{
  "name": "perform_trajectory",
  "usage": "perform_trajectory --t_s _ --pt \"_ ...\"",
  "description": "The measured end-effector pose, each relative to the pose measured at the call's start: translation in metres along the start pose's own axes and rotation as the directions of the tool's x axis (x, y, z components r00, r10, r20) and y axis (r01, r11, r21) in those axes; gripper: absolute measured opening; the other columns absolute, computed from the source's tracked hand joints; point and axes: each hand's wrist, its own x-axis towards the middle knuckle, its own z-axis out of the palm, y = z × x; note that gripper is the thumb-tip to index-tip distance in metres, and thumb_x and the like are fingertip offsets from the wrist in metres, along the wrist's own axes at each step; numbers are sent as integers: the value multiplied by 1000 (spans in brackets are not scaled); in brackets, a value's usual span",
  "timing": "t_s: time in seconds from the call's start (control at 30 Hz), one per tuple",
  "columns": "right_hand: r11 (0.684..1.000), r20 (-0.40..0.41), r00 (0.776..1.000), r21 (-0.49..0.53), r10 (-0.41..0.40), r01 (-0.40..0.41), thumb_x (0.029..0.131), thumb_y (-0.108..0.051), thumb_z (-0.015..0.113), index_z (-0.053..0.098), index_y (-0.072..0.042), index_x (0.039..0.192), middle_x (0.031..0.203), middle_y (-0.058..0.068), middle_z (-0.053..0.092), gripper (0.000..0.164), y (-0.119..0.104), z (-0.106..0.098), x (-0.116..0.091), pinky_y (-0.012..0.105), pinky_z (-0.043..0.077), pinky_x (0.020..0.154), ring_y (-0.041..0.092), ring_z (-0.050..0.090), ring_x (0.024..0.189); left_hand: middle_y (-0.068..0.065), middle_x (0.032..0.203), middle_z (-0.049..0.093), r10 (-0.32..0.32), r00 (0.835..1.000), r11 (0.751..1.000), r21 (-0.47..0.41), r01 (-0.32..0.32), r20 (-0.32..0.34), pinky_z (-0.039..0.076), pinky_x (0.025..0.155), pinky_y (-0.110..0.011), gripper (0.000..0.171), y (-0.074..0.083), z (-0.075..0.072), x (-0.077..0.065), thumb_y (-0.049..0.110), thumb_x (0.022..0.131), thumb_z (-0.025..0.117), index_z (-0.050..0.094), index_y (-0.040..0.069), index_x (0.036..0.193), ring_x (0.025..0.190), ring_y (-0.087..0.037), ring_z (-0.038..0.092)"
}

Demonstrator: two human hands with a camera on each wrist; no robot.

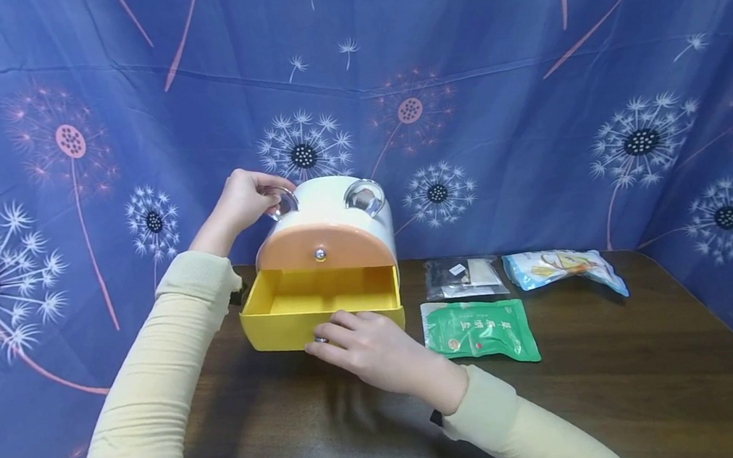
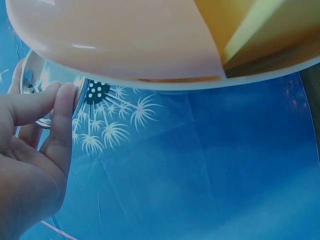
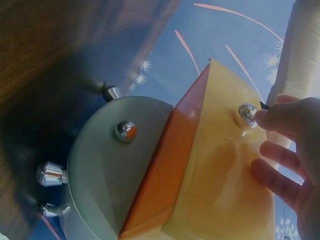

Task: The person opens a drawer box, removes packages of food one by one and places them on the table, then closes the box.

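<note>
A small round-topped storage box stands on the table, white with an orange upper drawer. Below it, a yellow drawer is pulled out, its yellow inside showing. On the left side of the top, my left hand pinches a shiny ear-shaped ring between thumb and fingers. At the yellow drawer's front, my right hand holds the round silver knob, with other fingers against the drawer front. A matching ear ring is on the box's right side.
Right of the box lie a green packet, a clear packet with dark and pale contents, and a blue-and-white packet. A blue dandelion-print cloth hangs behind the brown wooden table.
</note>
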Motion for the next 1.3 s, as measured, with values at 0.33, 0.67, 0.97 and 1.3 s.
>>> perform_trajectory --t_s 0.33,0.67,0.97,1.3 --pt "997 8 1000 -73 13 -13 90 -12 54 69 -20 106 103 -5 65 24 -3 -9 8 18 49 64 12 59 93 -10 79 66 11 1000 1000 -6 -11 -2 48 50 -18 31 0 -1 -1 -5 84 57 73 11 104 62 -13 62" --pt "986 55 998 -169 4 6 91 -11 55 73 -19 101 102 -5 66 22 -6 -9 9 18 45 63 13 57 89 -15 80 64 8 1000 1000 -11 -8 10 42 47 -18 30 0 0 -2 -4 86 57 73 12 105 63 -15 61" --pt "988 71 997 -156 18 -7 91 -12 58 72 -19 101 102 -5 65 19 -9 -8 9 18 43 62 13 55 87 -8 77 65 1 1000 1000 -23 -1 18 44 48 -18 31 0 0 -5 -5 85 56 73 10 106 62 -14 62" --pt "989 47 998 -146 31 -24 94 -11 51 73 -19 100 101 -6 65 24 -7 -5 9 18 43 63 12 56 88 -7 78 65 7 1000 1000 -21 -7 17 46 50 -18 30 2 -1 -5 -5 86 57 72 10 106 63 -15 62"
